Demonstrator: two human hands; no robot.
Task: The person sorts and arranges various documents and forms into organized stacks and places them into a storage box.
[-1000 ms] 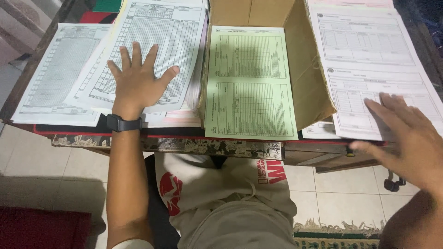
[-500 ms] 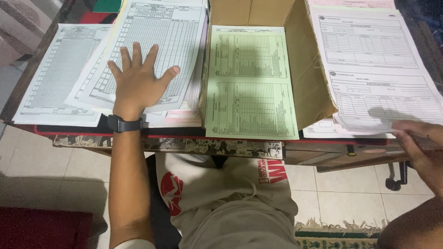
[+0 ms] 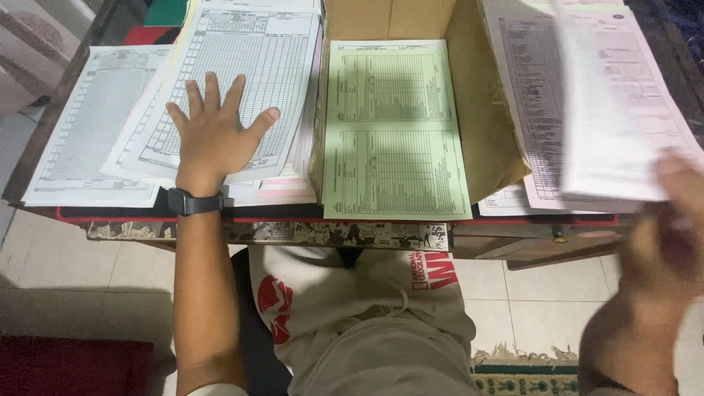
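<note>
My left hand (image 3: 215,133) lies flat, fingers spread, on a white gridded form (image 3: 249,70) atop the left paper stack; a black watch (image 3: 194,201) is on that wrist. My right hand (image 3: 671,220), blurred at the right edge, grips the lower edge of a white sheet (image 3: 605,110) and holds it lifted and tilted above the right stack of printed forms (image 3: 535,95). A pale green form (image 3: 394,132) lies in the open cardboard box (image 3: 493,139) between the two stacks.
Another white tabulated sheet (image 3: 88,132) lies at the far left of the table. The table's red-trimmed front edge (image 3: 293,218) runs across in front of my lap. Tiled floor, a dark red mat (image 3: 70,367) and a rug fringe (image 3: 524,359) lie below.
My right hand slid off the right stack to its front edge, took hold of the top sheet and raised it. My left hand stayed flat on the left stack.
</note>
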